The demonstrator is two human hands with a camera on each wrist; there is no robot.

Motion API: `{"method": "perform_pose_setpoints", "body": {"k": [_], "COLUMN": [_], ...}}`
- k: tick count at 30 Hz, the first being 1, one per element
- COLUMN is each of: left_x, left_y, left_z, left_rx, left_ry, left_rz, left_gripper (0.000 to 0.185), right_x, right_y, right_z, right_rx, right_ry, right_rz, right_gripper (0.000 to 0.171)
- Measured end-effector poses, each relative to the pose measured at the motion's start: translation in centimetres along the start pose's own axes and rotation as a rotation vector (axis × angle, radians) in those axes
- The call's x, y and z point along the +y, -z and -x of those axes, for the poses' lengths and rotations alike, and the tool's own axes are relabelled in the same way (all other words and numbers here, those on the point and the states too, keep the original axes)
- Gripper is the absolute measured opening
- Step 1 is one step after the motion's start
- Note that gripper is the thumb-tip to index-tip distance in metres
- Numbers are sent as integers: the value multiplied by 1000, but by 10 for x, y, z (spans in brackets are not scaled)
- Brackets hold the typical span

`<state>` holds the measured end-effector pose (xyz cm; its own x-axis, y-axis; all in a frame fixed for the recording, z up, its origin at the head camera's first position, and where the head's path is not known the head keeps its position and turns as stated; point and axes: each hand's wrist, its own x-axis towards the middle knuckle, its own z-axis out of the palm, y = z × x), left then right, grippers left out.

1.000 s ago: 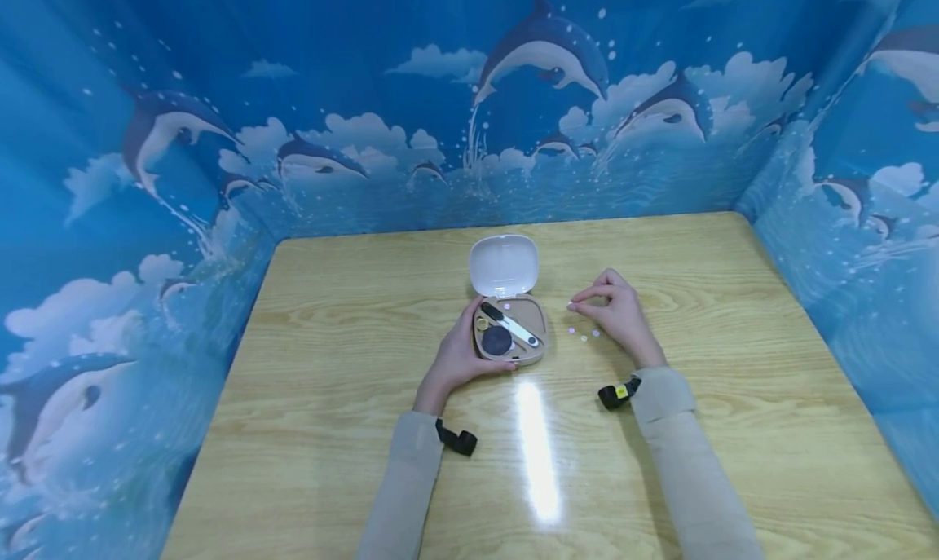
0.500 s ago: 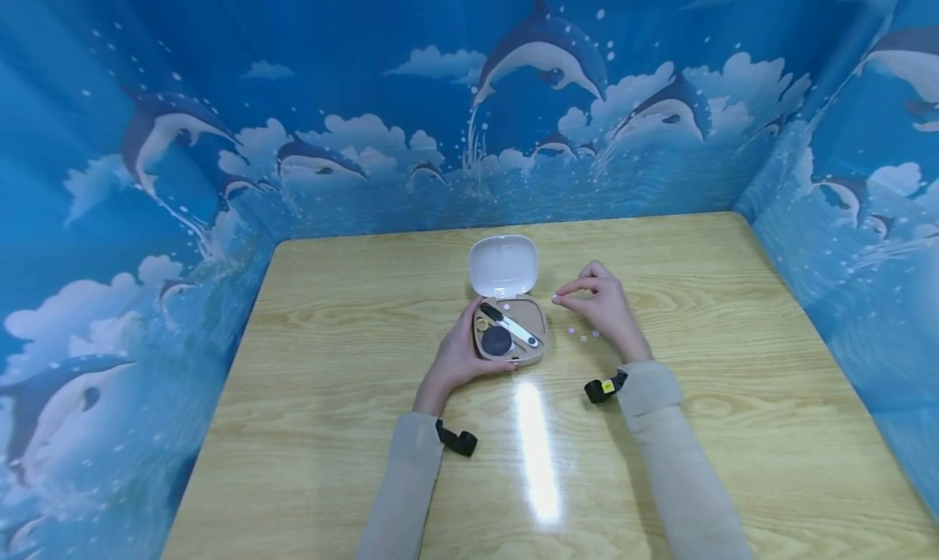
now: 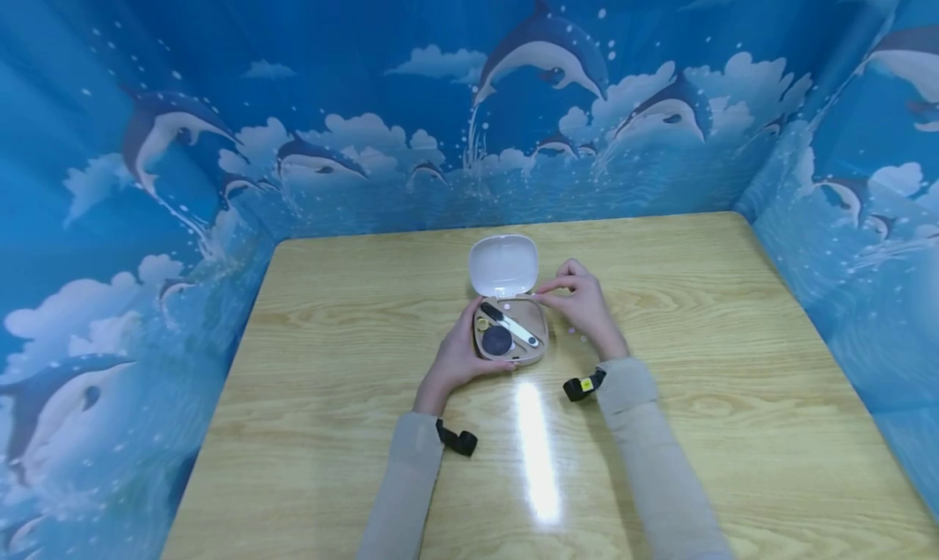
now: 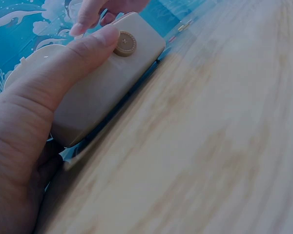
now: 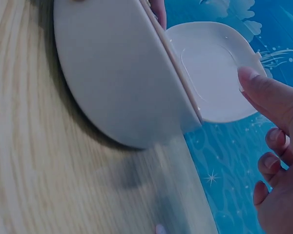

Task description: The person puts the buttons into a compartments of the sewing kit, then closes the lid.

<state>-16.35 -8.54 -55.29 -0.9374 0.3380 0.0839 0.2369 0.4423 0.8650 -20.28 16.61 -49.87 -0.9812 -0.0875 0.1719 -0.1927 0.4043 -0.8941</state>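
One left hand (image 3: 458, 354); one right hand (image 3: 583, 303); one case (image 3: 531, 314); one black-and-white tool (image 3: 519, 332); one dark disc (image 3: 496, 341); one gold piece (image 3: 482, 324); two pale pieces (image 3: 571, 330) visible on one table (image 3: 330, 381).

The pinched piece (image 3: 535, 297) is too small to identify.

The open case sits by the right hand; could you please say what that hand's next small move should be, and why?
The right hand should probably ease left and release the small pale piece into the case: its fingers pinch that piece near the case's far right corner, the lid stands open, and a similar piece lies inside.
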Motion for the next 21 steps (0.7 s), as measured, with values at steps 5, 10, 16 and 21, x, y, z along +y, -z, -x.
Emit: {"method": "perform_pose_setpoints", "body": {"k": [5, 10, 16, 21], "left_x": [0, 0, 0, 0], "left_y": [0, 1, 0, 0], "left_z": [0, 0, 0, 0], "left_rx": [0, -2, -5, -1], "left_ry": [2, 1, -2, 6], "left_rz": [5, 3, 8, 1], "left_gripper": [131, 131, 130, 130], "right_x": [-4, -4, 1, 6], "right_y": [-8, -16, -22, -28], "right_z": [-3, -5, -6, -5], "right_rx": [-5, -13, -12, -16], "right_ry": [-25, -25, -13, -25], "right_rz": [-8, -24, -33, -32], "right_gripper": [18, 15, 14, 15]}}
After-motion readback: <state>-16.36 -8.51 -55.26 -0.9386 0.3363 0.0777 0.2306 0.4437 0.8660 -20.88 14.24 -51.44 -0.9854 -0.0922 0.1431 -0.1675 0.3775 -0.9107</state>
